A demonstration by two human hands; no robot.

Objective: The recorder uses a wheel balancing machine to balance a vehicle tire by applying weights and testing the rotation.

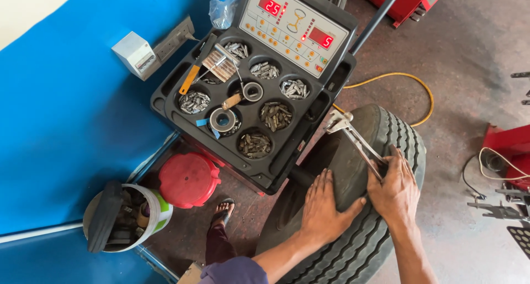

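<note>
2 hands meet the black ribbed rubber tyre [353,234]: your left hand [323,209] lies flat, fingers spread; at 3 o'clock, your right hand [393,191] grips silver metal pliers [353,137].

The big black tyre [353,206] is matt rubber with deep, rough grooves, and the bare left hand [323,209] lies flat on it while the right hand [395,187] holds shiny silver metal pliers [353,137]. The black tray [243,107] is smooth, dull plastic full of small grey metal weights [276,115]. The round red lid [189,180] looks like plastic, and the grey floor [458,57] is rough and stained.
</note>
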